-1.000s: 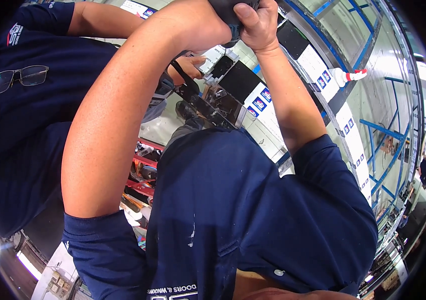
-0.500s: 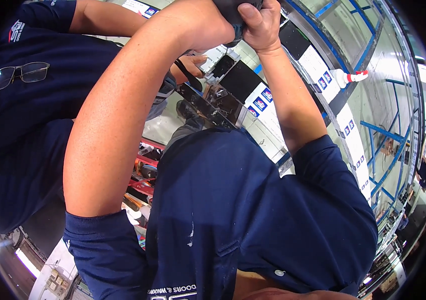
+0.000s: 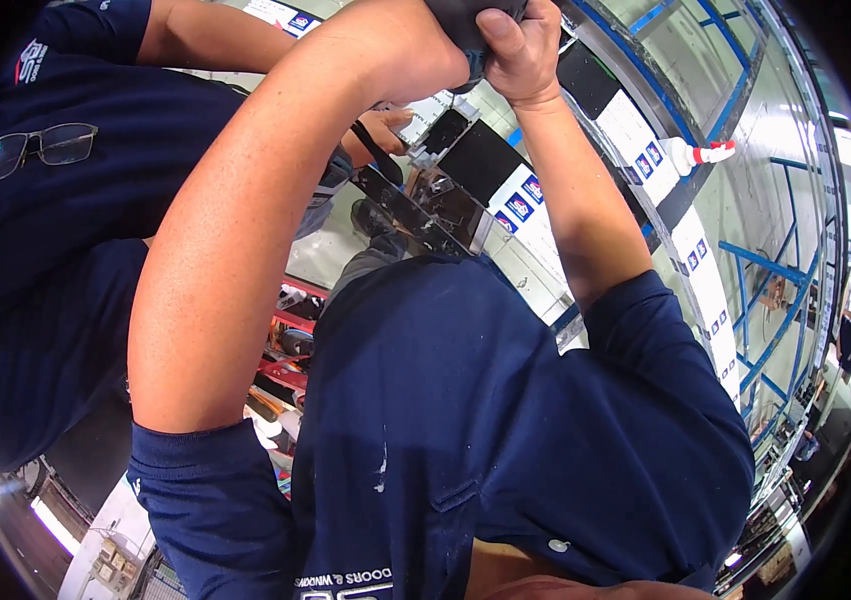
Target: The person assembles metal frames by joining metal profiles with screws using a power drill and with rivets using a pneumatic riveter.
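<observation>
While a co-worker (image 3: 96, 215) in a navy shirt works close at my left, I clasp a dark object (image 3: 461, 18) in my right grip (image 3: 526, 55), thumb across it, at the view's upper edge. My left grip (image 3: 424, 50) is beside it, fingers hidden, its hold impossible to tell. A red-tipped white bottle (image 3: 682, 156) sits off to the right.

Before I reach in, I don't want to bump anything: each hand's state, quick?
Left hand: against a black object; fingers hidden, grip can't be told.
Right hand: closed, holding that black object.
</observation>
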Motion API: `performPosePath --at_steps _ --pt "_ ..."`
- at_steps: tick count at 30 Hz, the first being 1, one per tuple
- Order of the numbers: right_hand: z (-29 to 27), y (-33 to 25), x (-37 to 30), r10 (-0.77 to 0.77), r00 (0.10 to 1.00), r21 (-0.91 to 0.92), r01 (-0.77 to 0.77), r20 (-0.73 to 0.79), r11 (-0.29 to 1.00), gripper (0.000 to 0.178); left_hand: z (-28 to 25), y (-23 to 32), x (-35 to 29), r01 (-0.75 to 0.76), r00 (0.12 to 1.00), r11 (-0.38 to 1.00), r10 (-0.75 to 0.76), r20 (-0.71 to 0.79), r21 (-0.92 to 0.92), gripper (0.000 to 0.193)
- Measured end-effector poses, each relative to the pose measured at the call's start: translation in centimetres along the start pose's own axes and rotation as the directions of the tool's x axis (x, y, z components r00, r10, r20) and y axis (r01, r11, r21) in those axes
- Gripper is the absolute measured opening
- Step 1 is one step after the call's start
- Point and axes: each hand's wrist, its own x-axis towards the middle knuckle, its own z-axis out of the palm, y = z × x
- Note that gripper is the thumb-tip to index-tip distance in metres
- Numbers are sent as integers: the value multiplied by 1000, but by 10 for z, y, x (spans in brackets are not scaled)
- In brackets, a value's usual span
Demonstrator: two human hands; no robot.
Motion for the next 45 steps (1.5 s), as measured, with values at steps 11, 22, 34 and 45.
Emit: performPosePath --at_steps 11,22,34,45 --pt "4 5 -7 -223 975 52 223 -4 973 74 12 -5 1 39 999 999 -39 0 -28 44" --pt "8 -19 -12 160 984 -138 -170 -85 976 72 27 -17 -28 -462 789 886 433 -435 43 45" --pt "5 -19 -17 135 987 -119 -145 -86 982 76 28 -15 -6 -11 1000 991 8 -19 -136 30" --pt "4 -18 -19 131 989 -192 -142 -70 971 79 33 -19 -3 -22 999 997 20 -33 -70 31"
